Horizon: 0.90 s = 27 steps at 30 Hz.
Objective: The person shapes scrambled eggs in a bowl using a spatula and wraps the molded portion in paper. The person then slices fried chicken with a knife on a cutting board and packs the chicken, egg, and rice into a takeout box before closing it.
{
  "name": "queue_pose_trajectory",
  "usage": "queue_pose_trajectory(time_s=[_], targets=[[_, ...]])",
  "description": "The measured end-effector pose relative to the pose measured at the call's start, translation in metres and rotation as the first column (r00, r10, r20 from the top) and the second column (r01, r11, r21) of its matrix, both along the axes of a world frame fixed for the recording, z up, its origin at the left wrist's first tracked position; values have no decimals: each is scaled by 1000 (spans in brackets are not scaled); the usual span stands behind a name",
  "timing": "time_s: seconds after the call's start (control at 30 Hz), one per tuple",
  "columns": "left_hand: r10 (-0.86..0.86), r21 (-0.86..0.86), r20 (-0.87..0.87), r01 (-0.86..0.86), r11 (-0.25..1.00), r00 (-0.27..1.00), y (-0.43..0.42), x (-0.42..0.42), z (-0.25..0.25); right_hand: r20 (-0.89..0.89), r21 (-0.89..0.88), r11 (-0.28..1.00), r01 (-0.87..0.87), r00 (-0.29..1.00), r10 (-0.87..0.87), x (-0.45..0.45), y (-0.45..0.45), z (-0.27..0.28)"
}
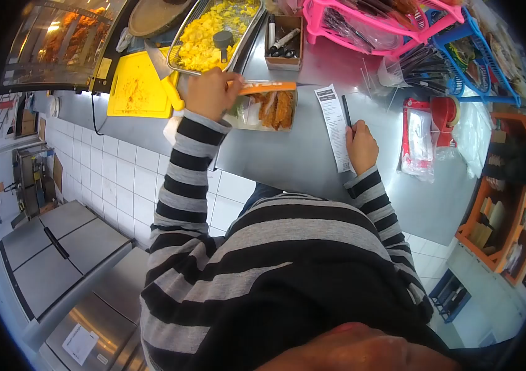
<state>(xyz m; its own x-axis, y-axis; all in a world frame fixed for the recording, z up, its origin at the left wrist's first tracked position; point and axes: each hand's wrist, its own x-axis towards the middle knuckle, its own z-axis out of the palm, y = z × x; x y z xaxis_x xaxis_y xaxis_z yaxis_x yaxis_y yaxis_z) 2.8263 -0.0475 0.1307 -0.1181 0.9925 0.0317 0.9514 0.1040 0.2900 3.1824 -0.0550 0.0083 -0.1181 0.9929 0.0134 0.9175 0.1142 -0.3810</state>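
Note:
At the upper middle, my left hand (pixel 212 94) is closed at the left end of an orange lid flap (pixel 268 88) on a food box. Browned, sliced food (pixel 276 110) and something pale show inside the box. My right hand (pixel 362 144) holds a thin black pen (pixel 346 110), which points away from me. Just left of that hand, a long printed receipt (pixel 333 127) lies on the metal counter (pixel 263 154), its lower end close to the fingers.
Yellow cutting board (pixel 137 83) with a yellow-handled knife (pixel 171 86), beside a tray of yellow food (pixel 204 43). Behind are a marker box (pixel 284 46) and a pink basket (pixel 362 34). Red-and-clear packets (pixel 417 139) lie right, near a blue basket (pixel 492 74).

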Motion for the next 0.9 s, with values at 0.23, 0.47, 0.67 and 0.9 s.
queue_pose_trajectory(time_s=[0.23,0.47,0.67,0.9], targets=[[-244,10,26,243,970,970,-18,-10,-36,-6,132,988,82,997,-82,-32,-9,38],[-310,97,44,305,947,950,-56,7,-86,52,36,983,180,982,-182,-71,-38,33],[-325,127,-47,329,936,944,-62,5,-90,-186,265,962,-70,975,122,-157,-21,41],[121,137,310,-170,976,943,-63,-3,-116,-321,90,992,86,945,-52,-195,-27,-5]])
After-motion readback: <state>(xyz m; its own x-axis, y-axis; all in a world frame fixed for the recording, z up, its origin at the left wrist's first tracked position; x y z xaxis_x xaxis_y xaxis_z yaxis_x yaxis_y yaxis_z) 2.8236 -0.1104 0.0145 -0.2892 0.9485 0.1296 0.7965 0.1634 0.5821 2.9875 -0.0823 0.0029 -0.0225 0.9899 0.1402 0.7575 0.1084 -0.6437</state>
